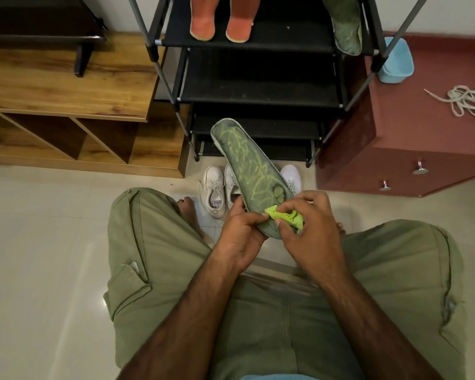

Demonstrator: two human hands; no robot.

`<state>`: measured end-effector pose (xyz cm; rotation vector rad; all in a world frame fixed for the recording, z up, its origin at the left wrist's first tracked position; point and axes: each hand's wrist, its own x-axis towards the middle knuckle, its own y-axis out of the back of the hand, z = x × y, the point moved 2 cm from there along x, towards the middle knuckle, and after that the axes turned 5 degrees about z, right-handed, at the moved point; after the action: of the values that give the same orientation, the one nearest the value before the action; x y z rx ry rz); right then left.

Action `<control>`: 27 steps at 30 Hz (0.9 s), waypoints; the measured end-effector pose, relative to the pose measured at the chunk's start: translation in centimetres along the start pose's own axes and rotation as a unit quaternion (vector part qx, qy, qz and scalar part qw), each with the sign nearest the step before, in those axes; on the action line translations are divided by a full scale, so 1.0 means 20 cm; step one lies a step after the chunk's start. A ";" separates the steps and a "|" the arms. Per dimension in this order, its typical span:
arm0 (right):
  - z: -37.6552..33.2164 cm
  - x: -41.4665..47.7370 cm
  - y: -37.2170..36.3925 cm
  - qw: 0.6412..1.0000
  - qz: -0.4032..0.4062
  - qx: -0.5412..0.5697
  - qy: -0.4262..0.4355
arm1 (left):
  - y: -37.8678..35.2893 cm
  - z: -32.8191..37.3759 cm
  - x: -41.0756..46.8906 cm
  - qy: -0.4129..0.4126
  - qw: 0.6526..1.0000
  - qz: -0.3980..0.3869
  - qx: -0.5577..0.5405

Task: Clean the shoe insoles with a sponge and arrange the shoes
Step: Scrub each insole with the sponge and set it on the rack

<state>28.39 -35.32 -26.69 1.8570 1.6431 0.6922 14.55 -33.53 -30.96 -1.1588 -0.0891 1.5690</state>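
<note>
While I sit facing the rack (258, 87), its top shelf already carries two orange insoles (202, 23) and a green insole (346, 26), and the white shoes (217, 187) wait on the floor (39, 242) just in front of it. The insole (250, 160) I am cleaning is in the air above those shoes, toe towards the rack, heel towards me. My left hand (240, 234) grips it at the heel only, fingers curled round the edge. My right hand (310, 229) pinches the sponge (283, 216) between thumb and fingertips, pressed on the heel end. The risk, I judge, lies in that one-ended hold: if I scrub towards the toe, the unsupported length may flex or twist out of my grip onto the shoes. The sponge, crumpled small, could also slip from my pinch.
</note>
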 end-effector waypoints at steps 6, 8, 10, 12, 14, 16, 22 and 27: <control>0.03 0.02 0.03 0.995 0.001 0.069 -0.078 | 0.00 0.02 -0.02 0.007 1.000 0.008 -0.020; 0.05 0.03 0.06 0.994 0.005 0.068 -0.084 | 0.00 0.03 -0.01 -0.003 0.999 0.020 0.029; 0.06 0.05 0.09 0.994 -0.005 0.066 -0.092 | 0.02 0.03 -0.01 0.003 0.999 0.030 0.045; 0.08 0.07 0.11 0.992 -0.014 0.074 -0.102 | 0.03 0.04 0.00 0.013 0.998 0.041 0.041; 0.08 0.07 0.13 0.991 -0.011 0.075 -0.106 | 0.03 0.03 0.00 0.019 0.998 0.047 0.046; 0.08 0.06 0.13 0.995 0.006 0.044 -0.094 | 0.02 0.02 0.00 0.025 0.998 0.039 0.046; 0.04 0.06 0.13 0.990 0.048 -0.134 -0.025 | -0.01 0.00 -0.02 0.047 0.998 -0.001 0.033; 0.01 0.03 0.05 0.995 0.020 -0.099 0.016 | -0.02 0.00 -0.04 0.048 0.998 -0.018 0.023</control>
<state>29.22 -34.90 -26.11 1.7491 1.5010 0.8741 14.73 -33.95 -30.29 -1.1882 -0.0095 1.4733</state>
